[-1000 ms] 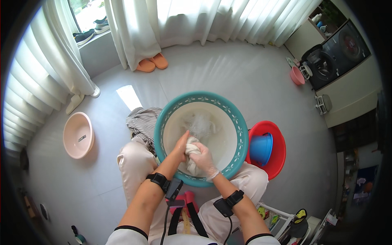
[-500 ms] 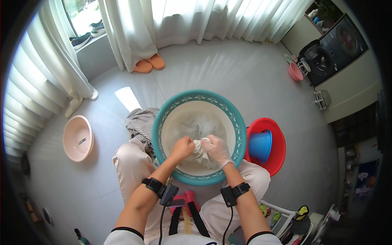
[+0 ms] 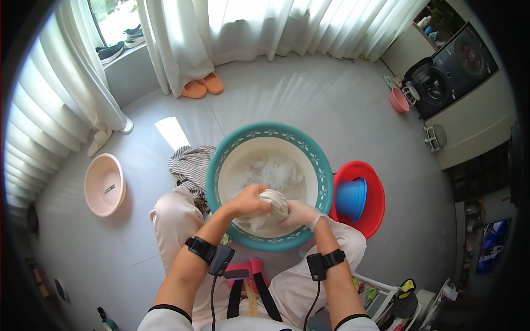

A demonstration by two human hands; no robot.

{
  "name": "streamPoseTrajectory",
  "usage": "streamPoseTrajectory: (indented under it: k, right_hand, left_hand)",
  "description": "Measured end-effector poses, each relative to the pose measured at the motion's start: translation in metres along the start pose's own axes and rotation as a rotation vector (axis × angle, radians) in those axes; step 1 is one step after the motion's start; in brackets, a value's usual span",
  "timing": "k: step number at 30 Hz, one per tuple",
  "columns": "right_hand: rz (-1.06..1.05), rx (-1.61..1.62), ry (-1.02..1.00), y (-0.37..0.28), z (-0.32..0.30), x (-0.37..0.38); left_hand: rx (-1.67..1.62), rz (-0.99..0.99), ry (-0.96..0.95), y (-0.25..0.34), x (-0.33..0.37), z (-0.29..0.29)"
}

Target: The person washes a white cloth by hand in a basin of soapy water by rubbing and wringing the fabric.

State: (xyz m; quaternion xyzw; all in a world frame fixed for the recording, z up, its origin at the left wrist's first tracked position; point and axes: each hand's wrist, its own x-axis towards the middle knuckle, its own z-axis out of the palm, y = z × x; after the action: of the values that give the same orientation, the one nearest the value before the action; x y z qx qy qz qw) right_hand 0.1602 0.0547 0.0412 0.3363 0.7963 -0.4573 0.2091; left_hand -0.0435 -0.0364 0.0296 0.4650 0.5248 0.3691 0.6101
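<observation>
A large teal-rimmed basin (image 3: 227, 144) with a white inside stands in front of me, holding cloudy, sudsy water (image 3: 273, 172). Over its near half I grip a bunched, twisted white cloth (image 3: 274, 202), whose kind I cannot make out. My left hand (image 3: 248, 201) is closed round its left side, and a loose end hangs below the fingers toward the water. On the other side my right hand (image 3: 301, 214), in a thin clear glove, is closed on the cloth's lower right part. Some right fingertips are hidden by the cloth.
Striped cloth (image 3: 190, 168) lies against the basin's left side. A red basin (image 3: 377, 212) with a blue bucket (image 3: 351, 198) in it stands close at the right. Farther left is a pale pink basin (image 3: 105, 185); orange slippers (image 3: 203, 86) lie by the curtain.
Both hands have turned the cloth, which is now more tightly bunched and twisted. The right hand has moved slightly right and nearer me. The suds look more stirred up.
</observation>
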Motion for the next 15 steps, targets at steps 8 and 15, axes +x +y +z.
streamPoseTrajectory:
  k: [8,15]
  right_hand:
    - [0.405,-0.198,0.202,0.039,-0.002,0.018]
    - [-0.380,-0.037,0.554,-0.012,0.017,0.021]
  left_hand:
    - [-0.618,-0.151,0.085,0.018,-0.014,-0.017]
    - [-0.366,-0.200,-0.172,0.015,-0.020,0.002]
